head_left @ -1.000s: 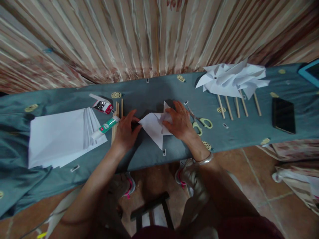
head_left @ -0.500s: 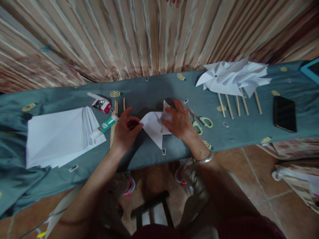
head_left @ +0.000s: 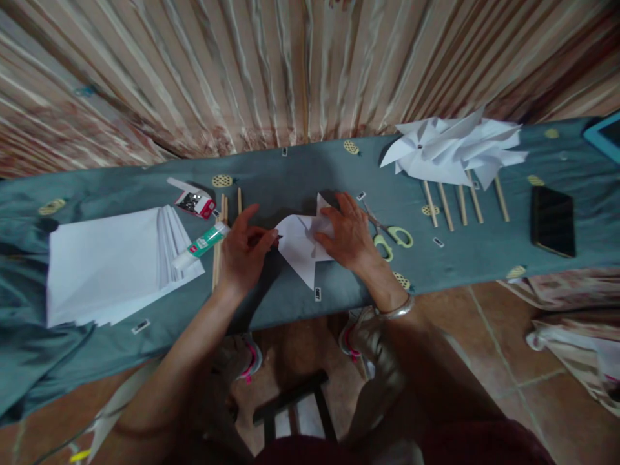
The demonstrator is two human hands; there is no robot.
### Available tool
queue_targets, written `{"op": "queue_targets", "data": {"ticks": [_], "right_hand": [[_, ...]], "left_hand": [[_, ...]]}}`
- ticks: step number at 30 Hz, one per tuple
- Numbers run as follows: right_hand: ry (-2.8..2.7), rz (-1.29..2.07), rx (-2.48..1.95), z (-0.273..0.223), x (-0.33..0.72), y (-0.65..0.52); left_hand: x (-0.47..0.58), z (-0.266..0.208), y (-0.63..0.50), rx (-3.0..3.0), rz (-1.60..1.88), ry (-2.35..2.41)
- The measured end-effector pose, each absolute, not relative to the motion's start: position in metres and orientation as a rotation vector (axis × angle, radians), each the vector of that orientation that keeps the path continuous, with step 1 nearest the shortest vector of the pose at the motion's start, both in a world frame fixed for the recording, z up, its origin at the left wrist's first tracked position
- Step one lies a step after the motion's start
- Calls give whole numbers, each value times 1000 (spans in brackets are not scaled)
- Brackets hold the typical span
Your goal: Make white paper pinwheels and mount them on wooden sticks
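A partly folded white paper pinwheel (head_left: 297,244) lies on the teal tablecloth (head_left: 271,184) between the two hands. The left hand (head_left: 243,252) is at its left tip, with thumb and forefinger drawn together right against the paper; whether the tip is caught between them is too dim to tell. The right hand (head_left: 347,234) rests over the pinwheel's right part, thumb and forefinger apart on the folded paper; I cannot tell whether the other fingers grip it. One point sticks out on the far side, beside the right forefinger, and another toward the near edge.

Just right of the right hand lie scissors (head_left: 400,237) with pale green handles. Beside the left hand are wooden sticks (head_left: 216,261), a green-and-white glue stick (head_left: 207,239) resting partly on a paper stack (head_left: 104,265), and, farther off, an open red-and-white box (head_left: 196,202) of small metallic pieces. At the far right, overlapping white pinwheels (head_left: 448,152) lie with their sticks toward the near side, left of a black phone (head_left: 553,221).
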State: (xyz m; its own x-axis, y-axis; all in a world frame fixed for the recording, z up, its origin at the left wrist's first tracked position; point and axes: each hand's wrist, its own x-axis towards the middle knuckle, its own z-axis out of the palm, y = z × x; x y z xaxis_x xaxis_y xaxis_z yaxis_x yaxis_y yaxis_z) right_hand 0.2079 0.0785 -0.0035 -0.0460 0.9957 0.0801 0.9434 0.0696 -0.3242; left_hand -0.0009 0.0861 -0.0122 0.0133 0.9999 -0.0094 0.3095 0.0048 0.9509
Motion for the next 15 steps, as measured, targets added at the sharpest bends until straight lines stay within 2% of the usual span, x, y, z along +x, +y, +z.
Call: {"op": "queue_targets", "data": {"ticks": [5,15], "right_hand": [[-2065,247,-1948,-2,207,78],[-2053,282,-1953,1,207,78]], "left_hand": [[2,-7,72,1498,992,1394],[0,-4,56,2203,825,1334]]}}
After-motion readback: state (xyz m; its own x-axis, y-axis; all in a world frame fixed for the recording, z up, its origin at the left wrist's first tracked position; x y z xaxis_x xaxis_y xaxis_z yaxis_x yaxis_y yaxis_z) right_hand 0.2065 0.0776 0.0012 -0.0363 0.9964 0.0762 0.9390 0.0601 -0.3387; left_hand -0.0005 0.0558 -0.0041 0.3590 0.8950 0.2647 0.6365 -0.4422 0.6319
